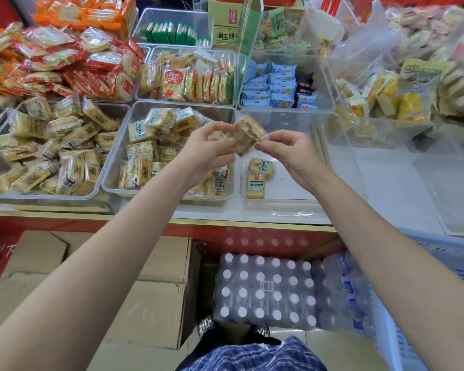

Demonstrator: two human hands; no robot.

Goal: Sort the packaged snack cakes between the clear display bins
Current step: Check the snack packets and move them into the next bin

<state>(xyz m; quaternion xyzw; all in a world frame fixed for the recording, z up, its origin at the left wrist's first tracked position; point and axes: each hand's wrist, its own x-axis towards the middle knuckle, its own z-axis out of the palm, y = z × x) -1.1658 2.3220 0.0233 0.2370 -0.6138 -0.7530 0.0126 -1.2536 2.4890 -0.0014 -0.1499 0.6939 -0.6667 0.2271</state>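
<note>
bottle pack (265, 290) below | left hand (206, 153), right hand (292, 151) pinch snack cake (248, 136) | over bins (172, 194)

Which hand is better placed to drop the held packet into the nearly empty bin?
Right, probably. Both hands, left hand and right hand, pinch the clear-wrapped yellow snack cake packet, but the right hangs directly over the nearly empty clear plastic bin.

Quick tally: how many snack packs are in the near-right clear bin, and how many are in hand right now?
Packs lying in the near-right bin: 2 (upper pack, lower pack)
Pack held between left hand and right hand: 1 (held pack)
Total: 3
</note>
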